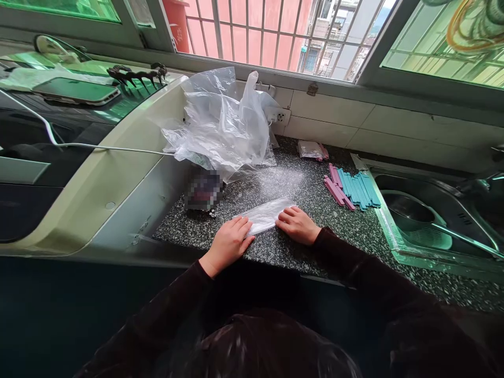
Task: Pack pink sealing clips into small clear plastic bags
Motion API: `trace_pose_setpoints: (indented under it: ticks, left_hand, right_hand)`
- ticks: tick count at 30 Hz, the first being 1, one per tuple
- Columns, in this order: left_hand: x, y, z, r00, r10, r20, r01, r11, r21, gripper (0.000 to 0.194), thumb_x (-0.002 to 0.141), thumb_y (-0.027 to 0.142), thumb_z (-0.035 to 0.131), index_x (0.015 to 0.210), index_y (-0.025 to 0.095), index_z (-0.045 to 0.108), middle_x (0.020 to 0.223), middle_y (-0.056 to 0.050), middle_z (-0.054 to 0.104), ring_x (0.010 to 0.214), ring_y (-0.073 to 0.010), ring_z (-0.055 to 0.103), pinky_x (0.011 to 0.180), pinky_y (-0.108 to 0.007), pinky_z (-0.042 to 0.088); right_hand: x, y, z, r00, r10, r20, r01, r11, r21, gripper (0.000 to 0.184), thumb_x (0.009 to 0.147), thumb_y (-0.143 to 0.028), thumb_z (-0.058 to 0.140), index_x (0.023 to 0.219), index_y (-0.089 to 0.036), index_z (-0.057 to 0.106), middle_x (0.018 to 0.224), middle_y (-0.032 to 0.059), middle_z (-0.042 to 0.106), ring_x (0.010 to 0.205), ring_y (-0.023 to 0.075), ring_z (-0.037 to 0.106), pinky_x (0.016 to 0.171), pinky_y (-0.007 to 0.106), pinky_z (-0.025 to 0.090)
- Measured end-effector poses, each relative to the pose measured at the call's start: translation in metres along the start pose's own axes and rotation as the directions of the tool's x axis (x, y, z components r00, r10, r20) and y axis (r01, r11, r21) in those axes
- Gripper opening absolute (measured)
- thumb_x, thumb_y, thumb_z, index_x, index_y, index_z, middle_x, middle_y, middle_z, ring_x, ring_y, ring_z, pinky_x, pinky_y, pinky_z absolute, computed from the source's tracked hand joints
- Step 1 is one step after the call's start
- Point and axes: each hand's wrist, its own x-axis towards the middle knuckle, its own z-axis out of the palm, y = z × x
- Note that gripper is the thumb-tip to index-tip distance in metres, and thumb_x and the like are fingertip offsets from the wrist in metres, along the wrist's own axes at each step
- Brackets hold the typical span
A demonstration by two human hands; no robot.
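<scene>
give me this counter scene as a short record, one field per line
left hand: left hand, on the near left end of the folded clear plastic
right hand: right hand, on its right end
behind: crumpled clear bags
right side: pink strips beside teal strips
far right: sink holding a pan

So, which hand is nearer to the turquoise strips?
The right hand: it touches the folded plastic, left of the turquoise strips; the left hand is at the plastic's other end, farther away.
</scene>
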Motion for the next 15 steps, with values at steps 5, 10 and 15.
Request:
trace_pose_setpoints:
  ticks: [5,10,15]
  left_hand:
    - [0.006,-0.001,-0.004,0.997,0.074,-0.002,-0.074,0.996,0.054,0.019,0.085,0.021,0.046,0.085,0.014,0.064,0.098,-0.012,0.067,0.092,-0.0245,0.062,0.077,-0.037,0.05]
    - [0.012,0.0,-0.012,0.994,0.056,-0.095,-0.061,0.997,-0.043,0.016,0.083,0.016,0.048,0.077,0.015,0.063,0.088,-0.009,0.068,0.083,-0.0201,0.062,0.076,-0.035,0.05]
    - [0.022,0.001,-0.026,0.989,0.06,-0.135,-0.08,0.985,-0.152,0.013,0.081,0.016,0.051,0.076,0.016,0.063,0.086,-0.008,0.069,0.08,-0.0184,0.061,0.073,-0.033,0.049]
  right_hand:
    - [-0.001,0.0,0.002,0.999,0.037,0.013,-0.037,0.999,0.001,0.025,0.088,-0.017,0.043,0.067,-0.016,0.056,0.068,0.0039,0.052,0.069,0.0151,0.038,0.065,0.029,0.026]
    - [0.0,-0.004,-0.006,0.988,0.131,-0.086,-0.122,0.987,0.107,0.025,0.088,-0.036,0.046,0.08,-0.017,0.06,0.077,0.0046,0.056,0.073,0.0159,0.04,0.066,0.03,0.027]
    - [0.008,-0.009,-0.009,0.976,0.163,-0.147,-0.147,0.983,0.114,0.021,0.087,-0.031,0.05,0.076,-0.018,0.06,0.074,0.0034,0.057,0.072,0.0155,0.039,0.065,0.029,0.026]
